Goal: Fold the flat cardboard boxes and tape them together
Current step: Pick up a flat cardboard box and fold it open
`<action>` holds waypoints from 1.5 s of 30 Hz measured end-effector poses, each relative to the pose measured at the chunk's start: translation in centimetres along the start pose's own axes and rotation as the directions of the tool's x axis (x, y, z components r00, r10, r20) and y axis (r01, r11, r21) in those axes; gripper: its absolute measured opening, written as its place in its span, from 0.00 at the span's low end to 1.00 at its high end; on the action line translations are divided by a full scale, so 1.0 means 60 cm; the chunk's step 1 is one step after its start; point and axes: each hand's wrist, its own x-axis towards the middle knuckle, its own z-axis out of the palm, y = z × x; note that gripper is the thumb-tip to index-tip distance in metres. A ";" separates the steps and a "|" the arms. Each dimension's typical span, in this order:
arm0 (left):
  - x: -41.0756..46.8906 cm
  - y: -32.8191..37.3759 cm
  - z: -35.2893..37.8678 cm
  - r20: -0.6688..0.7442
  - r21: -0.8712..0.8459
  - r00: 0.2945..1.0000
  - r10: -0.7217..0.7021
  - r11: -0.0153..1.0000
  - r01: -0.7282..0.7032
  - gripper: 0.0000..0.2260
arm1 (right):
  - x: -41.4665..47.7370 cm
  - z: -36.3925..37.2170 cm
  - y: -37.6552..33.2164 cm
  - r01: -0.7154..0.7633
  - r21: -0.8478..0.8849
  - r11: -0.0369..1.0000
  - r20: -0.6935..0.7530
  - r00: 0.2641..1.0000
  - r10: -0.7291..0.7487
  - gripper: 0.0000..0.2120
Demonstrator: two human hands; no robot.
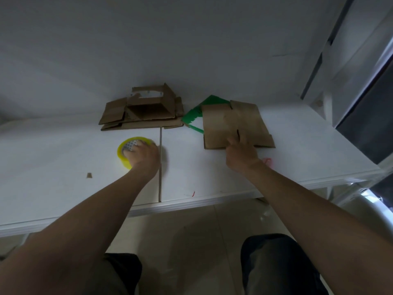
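the left hand [143, 156] curled over the round yellow tape roll [122, 154] on the smooth white table [63, 167]. the right hand [241, 151] pinched the near edge of a flat brown cardboard box [229, 122], beside a creased cardboard pile [144, 112].

White table [63, 145], pale wall [148, 39], tiled floor [202, 231].

White table [63, 145], split front to back by a narrow seam [160, 167]. At the seam's far end, a heap of flattened cardboard boxes [144, 111]. Just right of it, a flat cardboard box [231, 122] lying partly over a green sheet [191, 118]. Nearer, just left of the seam, a yellow tape roll [122, 150]. Farther left, a small cardboard scrap [89, 175]. Near the front edge, a red thread [193, 193].
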 end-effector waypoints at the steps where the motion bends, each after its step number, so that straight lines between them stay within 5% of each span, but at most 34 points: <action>1: 0.000 0.000 0.000 -0.001 -0.007 1.000 -0.007 1.000 0.007 0.21 | -0.001 0.001 -0.001 0.002 0.004 1.000 0.006 1.000 -0.002 0.17; 7: -0.015 0.017 -0.006 -0.036 -0.106 0.999 0.003 0.994 -0.007 0.21 | 0.000 0.001 -0.005 0.007 0.041 0.999 -0.002 1.000 -0.007 0.16; 13: -0.029 0.057 -0.021 -0.141 -0.161 0.978 0.152 0.971 -0.174 0.20 | -0.004 0.001 -0.008 -0.047 0.018 0.999 0.026 0.999 0.047 0.16; 18: -0.026 0.105 -0.037 -0.178 -0.282 0.934 0.309 0.893 -0.350 0.19 | -0.003 0.012 -0.003 -0.085 0.015 0.996 0.000 0.996 0.085 0.26; 24: -0.014 0.142 -0.049 -0.217 -0.475 0.928 0.301 0.798 -0.370 0.21 | 0.007 0.008 0.008 -0.088 0.107 0.990 -0.098 0.990 0.099 0.39; 31: -0.005 0.118 -0.086 -0.321 -0.750 0.918 0.234 0.529 -0.397 0.21 | 0.012 -0.104 0.015 0.030 0.408 0.913 -0.429 0.888 0.162 0.28; 35: -0.017 0.076 -0.130 -0.432 -0.833 0.898 0.090 0.342 -0.435 0.17 | -0.013 -0.173 0.001 0.110 0.366 0.924 -0.524 0.845 0.107 0.23; 40: -0.032 0.019 -0.166 -0.520 -0.802 0.854 0.005 0.343 -0.490 0.14 | -0.065 -0.246 -0.029 0.126 0.274 0.953 -0.601 0.797 0.068 0.20; 45: -0.069 -0.023 -0.192 -0.532 -0.772 0.839 0.117 0.340 -0.537 0.19 | -0.111 -0.305 -0.070 0.146 0.226 0.963 -0.617 0.787 0.025 0.12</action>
